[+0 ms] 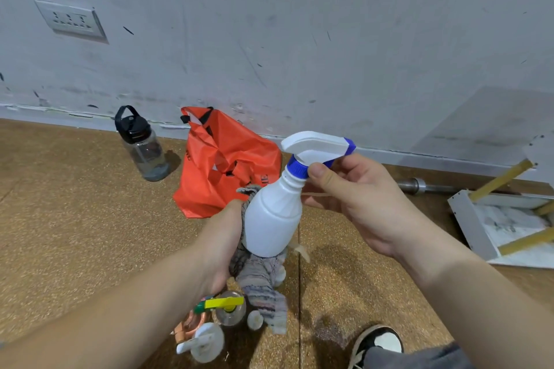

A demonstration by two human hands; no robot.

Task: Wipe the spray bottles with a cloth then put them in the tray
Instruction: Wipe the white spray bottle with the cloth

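I hold a white spray bottle (274, 216) with a blue collar and white trigger head in mid-air, tilted to the right. My right hand (356, 204) pinches its neck just below the trigger. My left hand (223, 246) grips a striped grey cloth (263, 287) wrapped against the bottle's lower left side; the cloth's tail hangs down. Below my left wrist, several other bottles stand on the floor: one with a yellow-green trigger (226, 304), a coppery one (189, 326) and a white pump bottle (207, 341). A white tray (476, 228) with yellow bars lies at the right.
An orange plastic bag (221, 165) lies by the wall behind the bottle. A dark water bottle with a black lid (142, 147) stands to its left. A metal bar (419, 184) lies along the wall. My shoe (377, 344) is at the bottom right on the cork-coloured floor.
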